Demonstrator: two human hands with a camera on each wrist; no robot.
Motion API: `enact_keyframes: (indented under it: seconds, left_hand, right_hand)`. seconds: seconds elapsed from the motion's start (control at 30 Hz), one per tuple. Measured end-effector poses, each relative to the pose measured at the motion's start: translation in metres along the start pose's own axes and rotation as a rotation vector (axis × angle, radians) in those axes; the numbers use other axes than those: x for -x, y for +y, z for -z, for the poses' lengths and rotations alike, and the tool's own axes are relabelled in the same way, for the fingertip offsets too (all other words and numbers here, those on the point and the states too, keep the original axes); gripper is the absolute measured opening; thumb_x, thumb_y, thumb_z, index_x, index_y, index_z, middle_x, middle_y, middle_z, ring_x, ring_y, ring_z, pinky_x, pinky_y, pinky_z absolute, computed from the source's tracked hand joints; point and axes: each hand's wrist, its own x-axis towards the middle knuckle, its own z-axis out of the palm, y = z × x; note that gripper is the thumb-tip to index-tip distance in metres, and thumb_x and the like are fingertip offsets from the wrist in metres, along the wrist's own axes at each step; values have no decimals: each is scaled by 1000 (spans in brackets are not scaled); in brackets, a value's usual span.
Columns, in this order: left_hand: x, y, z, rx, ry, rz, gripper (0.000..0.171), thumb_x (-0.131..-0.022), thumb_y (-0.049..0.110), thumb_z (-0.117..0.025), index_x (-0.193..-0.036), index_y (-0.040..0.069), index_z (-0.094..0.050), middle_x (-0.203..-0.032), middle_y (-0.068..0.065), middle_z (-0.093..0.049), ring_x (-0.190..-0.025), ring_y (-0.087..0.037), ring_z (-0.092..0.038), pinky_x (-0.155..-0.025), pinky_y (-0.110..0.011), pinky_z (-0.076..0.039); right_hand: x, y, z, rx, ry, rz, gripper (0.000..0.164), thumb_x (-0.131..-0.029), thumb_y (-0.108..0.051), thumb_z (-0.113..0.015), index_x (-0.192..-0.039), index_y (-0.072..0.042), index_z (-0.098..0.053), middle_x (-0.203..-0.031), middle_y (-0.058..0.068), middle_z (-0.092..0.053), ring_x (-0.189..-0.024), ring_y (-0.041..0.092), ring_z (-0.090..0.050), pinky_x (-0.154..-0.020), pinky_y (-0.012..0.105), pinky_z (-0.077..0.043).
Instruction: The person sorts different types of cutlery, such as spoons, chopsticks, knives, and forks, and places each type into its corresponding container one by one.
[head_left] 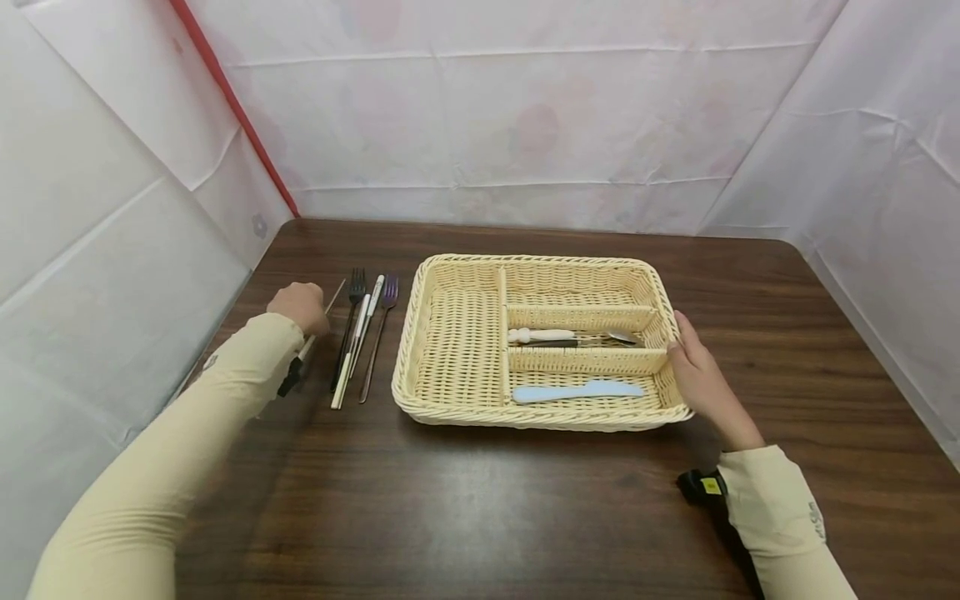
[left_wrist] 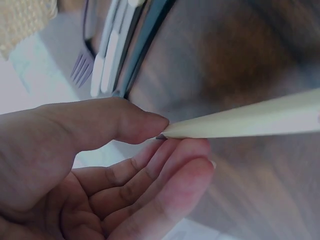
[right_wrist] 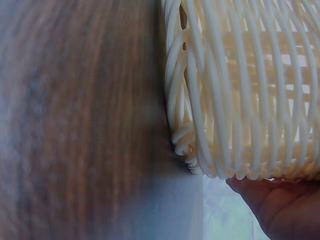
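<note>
Cream-handled utensil [left_wrist: 250,116] is sitting between thumb and fingertips of your left hand [head_left: 300,307] at the left of the worktop [head_left: 480,508], just left of a row of cutlery. You are pinching it near where the cream handle is meeting the metal, your grip nearly closed; whether the piece is touching the worktop, you cannot tell from these views.

Beside it, a black fork [head_left: 357,287], two slim pale pieces [head_left: 376,298] and a purple fork [head_left: 390,292] are lying close together. Farther right, the wicker basket [head_left: 525,416] is holding a light-blue knife [head_left: 573,392] in its front compartment and a white-handled piece [head_left: 542,335], a black-handled piece [head_left: 553,343] and a spoon [head_left: 624,337] in the middle one. At its right end, your right hand [head_left: 699,377] is touching the rim; how firmly its fingers are closing there, you cannot tell.

You are, by the look of it, picking up one piece; the next move is probably calling for a firm pinch and a lift clear of the neighbouring fork, with the basket staying steady.
</note>
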Motion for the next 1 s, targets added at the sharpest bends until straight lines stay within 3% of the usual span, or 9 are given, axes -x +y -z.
enact_keyframes:
  seconds: [0.17,0.33,0.5,0.77,1.0]
  left_hand:
    - [7,-8,19,0,34,-37,21,-77,14,-65,-73,-1,-52,-69,-17,-56,-63,-34,-56,-55,-46,-47]
    - [11,-10,39,-15,81,-80,21,-72,12,-67,-67,3,-49,-66,-13,-53,-61,-33,-53,-52,-45,-46]
    - [11,-1,57,-39,154,-122,17,-69,12,-68,-71,1,-55,-69,-16,-57,-64,-39,-56,-53,-52,-46]
    - [12,46,84,-114,212,-203,19,-69,10,-70,-71,0,-54,-71,-17,-58,-66,-35,-55,-56,-54,-47]
    - [4,97,90,-175,174,-335,20,-71,6,-71,-67,5,-51,-60,-5,-51,-55,-21,-44,-54,-41,-46]
  right_hand:
    - [0,-1,-1,-4,-4,-1,54,-104,-15,-23,-150,3,0,-151,32,-7,-138,45,-8,-110,55,-8]
    - [0,-1,-2,7,3,4,54,-103,-13,-23,-150,4,-1,-150,33,-8,-138,46,-10,-110,56,-9]
    - [0,-2,0,6,3,7,54,-103,-13,-23,-150,4,-1,-151,33,-8,-138,45,-9,-110,55,-9]
    - [-1,-2,-1,-7,8,16,53,-103,-12,-23,-149,5,-1,-151,32,-7,-138,44,-9,-110,53,-8]
    - [1,1,0,-10,9,12,54,-104,-12,-23,-149,5,-1,-152,32,-7,-139,44,-9,-110,54,-8]
